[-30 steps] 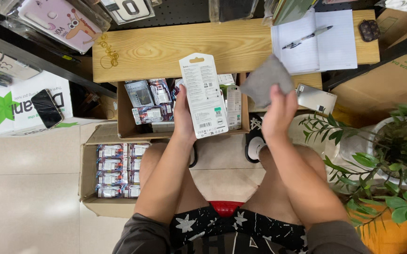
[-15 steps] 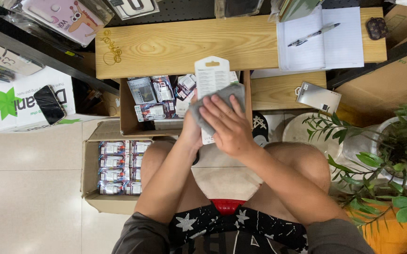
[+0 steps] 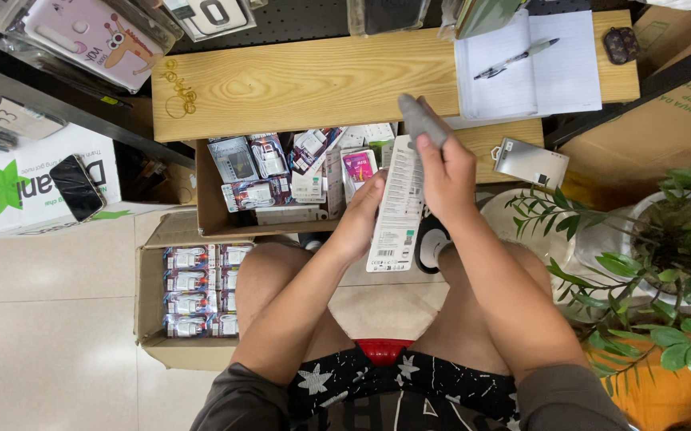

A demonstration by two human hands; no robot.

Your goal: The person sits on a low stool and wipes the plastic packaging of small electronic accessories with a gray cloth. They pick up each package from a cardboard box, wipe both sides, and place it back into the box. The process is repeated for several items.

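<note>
Pale tiled floor is showing at far left, w/ an open brown cardboard box of small packaged items [image 3: 190,291] sitting on it. Further right, a second open cardboard box of mixed packets [image 3: 281,179] is lying under the light wooden shelf [image 3: 297,80]. We're gripping a long white retail blister card [image 3: 397,207] btwn both hands, above the knees: left hand [image 3: 361,219] is clamped on its left edge, right hand [image 3: 445,172] is closed round its top plus a grey cloth-like piece [image 3: 421,120]. At right, a green potted plant [image 3: 665,247] is standing.
</note>
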